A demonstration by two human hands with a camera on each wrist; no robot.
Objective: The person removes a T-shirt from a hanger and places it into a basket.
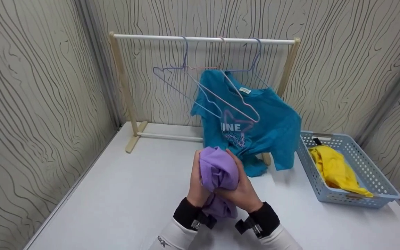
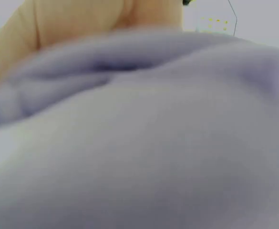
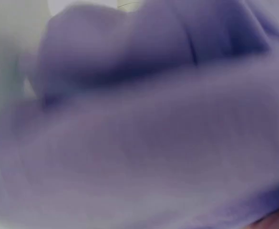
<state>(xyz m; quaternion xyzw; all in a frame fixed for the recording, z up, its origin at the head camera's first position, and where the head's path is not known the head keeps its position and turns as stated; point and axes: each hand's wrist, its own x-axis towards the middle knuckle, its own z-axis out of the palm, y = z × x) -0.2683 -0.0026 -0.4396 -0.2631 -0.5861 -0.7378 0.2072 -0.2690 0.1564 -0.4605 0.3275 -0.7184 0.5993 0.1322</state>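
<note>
Between both hands is a bunched purple cloth garment (image 1: 219, 168), its lower part drooping between the wrists. My left hand (image 1: 197, 184) grips it from the left side, and my right hand (image 1: 243, 189) holds it from the right with the thumb across its lower front. Both wrist views are nearly filled by blurred purple cloth (image 2: 144, 143), so the fingertips are mostly hidden. Just behind the hands, a teal T-shirt (image 1: 255, 114) with a star print hangs askew from a rack. What kind of garment the purple cloth is cannot be told.
A wooden clothes rack with a white bar (image 1: 137, 36) stands at the back. From it hang a purple hanger (image 1: 172, 85) and a pink hanger (image 1: 241, 113), plus another purple hanger (image 1: 255, 59) by the T-shirt. At right, a blue basket (image 1: 377, 173) holds a yellow garment (image 1: 333, 168).
</note>
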